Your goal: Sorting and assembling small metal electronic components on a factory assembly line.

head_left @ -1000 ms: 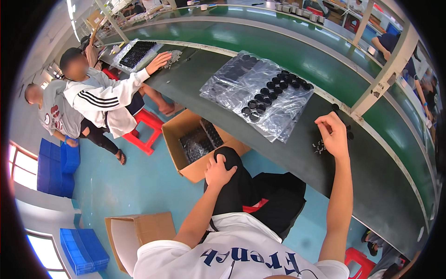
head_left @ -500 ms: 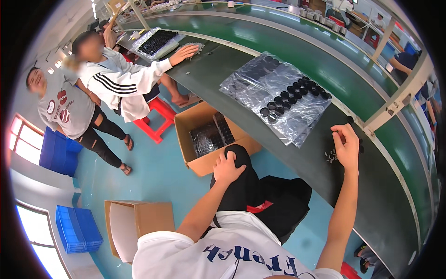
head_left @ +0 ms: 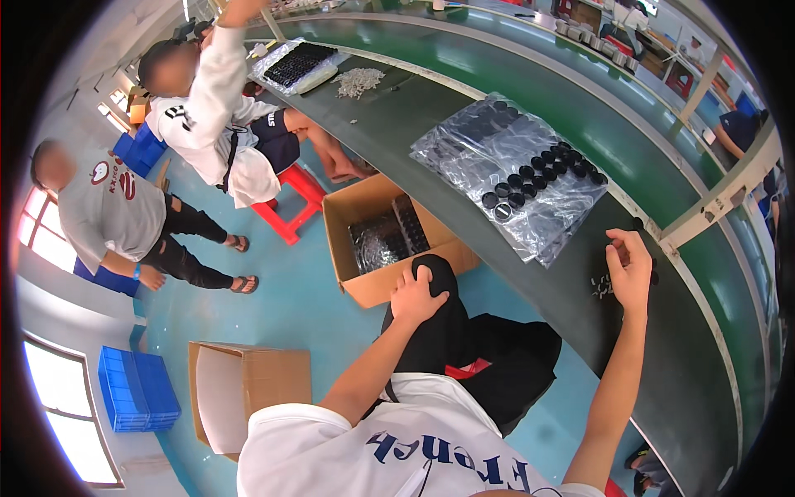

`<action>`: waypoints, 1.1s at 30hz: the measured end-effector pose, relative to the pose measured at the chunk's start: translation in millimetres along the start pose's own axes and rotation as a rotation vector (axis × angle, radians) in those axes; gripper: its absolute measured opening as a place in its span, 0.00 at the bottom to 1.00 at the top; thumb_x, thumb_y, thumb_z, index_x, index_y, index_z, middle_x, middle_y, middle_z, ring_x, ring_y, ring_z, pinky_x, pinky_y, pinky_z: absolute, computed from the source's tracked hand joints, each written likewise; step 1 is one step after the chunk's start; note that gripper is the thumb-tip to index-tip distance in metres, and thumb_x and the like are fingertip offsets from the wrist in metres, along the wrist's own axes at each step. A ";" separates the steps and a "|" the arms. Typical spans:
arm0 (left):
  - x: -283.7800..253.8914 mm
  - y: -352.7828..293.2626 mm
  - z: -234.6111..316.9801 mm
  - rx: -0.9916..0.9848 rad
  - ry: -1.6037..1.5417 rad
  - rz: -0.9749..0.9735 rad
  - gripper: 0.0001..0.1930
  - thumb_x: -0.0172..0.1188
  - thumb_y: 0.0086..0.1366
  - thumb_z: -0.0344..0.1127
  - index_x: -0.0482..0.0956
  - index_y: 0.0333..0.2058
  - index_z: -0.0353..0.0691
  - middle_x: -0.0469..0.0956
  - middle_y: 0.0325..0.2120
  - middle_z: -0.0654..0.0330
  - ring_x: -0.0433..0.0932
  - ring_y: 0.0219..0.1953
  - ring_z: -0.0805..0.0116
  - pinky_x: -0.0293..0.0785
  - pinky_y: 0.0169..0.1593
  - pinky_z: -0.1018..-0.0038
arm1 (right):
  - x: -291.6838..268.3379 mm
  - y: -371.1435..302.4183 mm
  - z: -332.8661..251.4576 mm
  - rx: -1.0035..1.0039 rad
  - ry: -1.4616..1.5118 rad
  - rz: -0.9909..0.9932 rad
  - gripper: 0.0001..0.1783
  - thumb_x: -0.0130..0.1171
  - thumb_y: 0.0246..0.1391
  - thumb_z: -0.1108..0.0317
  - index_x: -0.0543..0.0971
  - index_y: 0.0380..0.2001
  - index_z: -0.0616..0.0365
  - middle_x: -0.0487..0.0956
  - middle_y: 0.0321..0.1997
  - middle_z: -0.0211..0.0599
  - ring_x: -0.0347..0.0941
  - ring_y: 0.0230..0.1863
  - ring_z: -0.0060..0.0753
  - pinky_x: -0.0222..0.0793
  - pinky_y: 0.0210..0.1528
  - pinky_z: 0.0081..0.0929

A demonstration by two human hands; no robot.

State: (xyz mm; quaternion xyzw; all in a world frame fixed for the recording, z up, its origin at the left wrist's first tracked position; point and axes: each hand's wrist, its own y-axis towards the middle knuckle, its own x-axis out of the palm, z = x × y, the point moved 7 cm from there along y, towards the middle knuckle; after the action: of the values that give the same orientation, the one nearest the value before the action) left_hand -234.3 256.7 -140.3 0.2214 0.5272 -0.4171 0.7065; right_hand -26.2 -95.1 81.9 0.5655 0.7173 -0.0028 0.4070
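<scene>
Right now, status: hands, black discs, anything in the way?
Left hand on knee. Right hand over worktop, fingers curled, beside loose pale pieces. Black discs atop clear plastic. Nothing visibly blocking.

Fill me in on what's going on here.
The person's right hand is beside small pale pieces on the dark bench, fingers curled; whether it holds anything is unclear. The left hand rests on the knee. Black round pieces lie in rows on clear plastic bags. A seated co-worker has one arm raised.
</scene>
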 end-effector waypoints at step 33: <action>6.9 1.9 2.4 0.006 0.005 0.010 0.31 0.74 0.55 0.59 0.67 0.48 0.51 0.70 0.54 0.50 0.75 0.55 0.42 0.78 0.52 0.50 | -1.7 -4.2 12.5 0.077 0.045 0.010 0.14 0.65 0.55 0.79 0.83 0.45 0.58 0.81 0.34 0.29 0.67 0.26 0.18 0.67 0.31 0.20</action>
State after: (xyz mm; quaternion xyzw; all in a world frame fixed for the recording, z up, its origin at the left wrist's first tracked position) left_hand -230.6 253.5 -146.1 0.2271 0.5265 -0.4146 0.7067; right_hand -22.2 -103.9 72.6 0.5844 0.7227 -0.0158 0.3686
